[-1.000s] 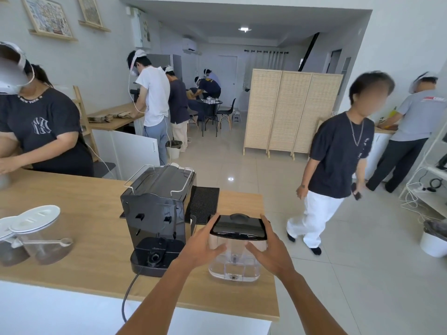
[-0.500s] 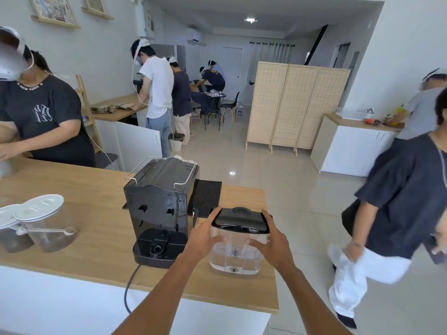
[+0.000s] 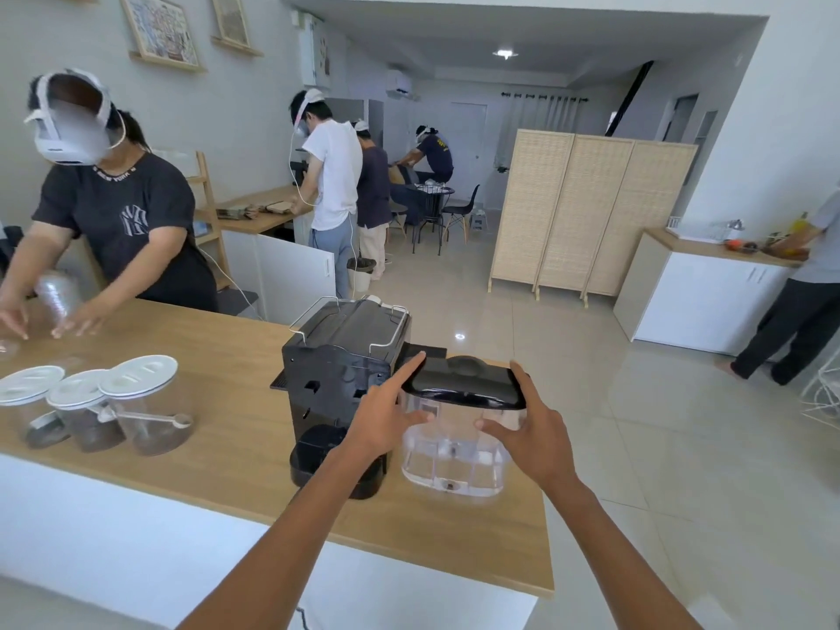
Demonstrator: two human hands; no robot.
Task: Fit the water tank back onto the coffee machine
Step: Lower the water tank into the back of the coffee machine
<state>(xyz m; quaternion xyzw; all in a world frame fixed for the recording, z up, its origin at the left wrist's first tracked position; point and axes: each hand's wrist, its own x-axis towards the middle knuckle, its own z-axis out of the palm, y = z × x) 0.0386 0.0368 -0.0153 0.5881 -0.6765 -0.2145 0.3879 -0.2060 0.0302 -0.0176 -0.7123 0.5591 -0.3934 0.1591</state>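
A black coffee machine (image 3: 338,370) stands on the wooden counter (image 3: 218,356) with its back towards me and its rear bay bare. Just to its right is the clear water tank (image 3: 454,461) with a black lid (image 3: 468,386), its base at or just above the counter near the right end. My left hand (image 3: 386,418) grips the tank's left side, index finger along the lid edge. My right hand (image 3: 532,429) grips its right side, thumb on the lid corner. Part of the machine's base is hidden behind my left forearm.
Three lidded clear jars (image 3: 141,402) with a scoop stand at the counter's left. A person in a black shirt (image 3: 122,229) works at the far left of the counter. The counter's right edge (image 3: 547,538) lies close to the tank. A black mat (image 3: 422,352) lies behind the machine.
The tank has tilted and lifted slightly between my hands. The person who was walking by on the right has left the view. My view has shifted a little to the left.
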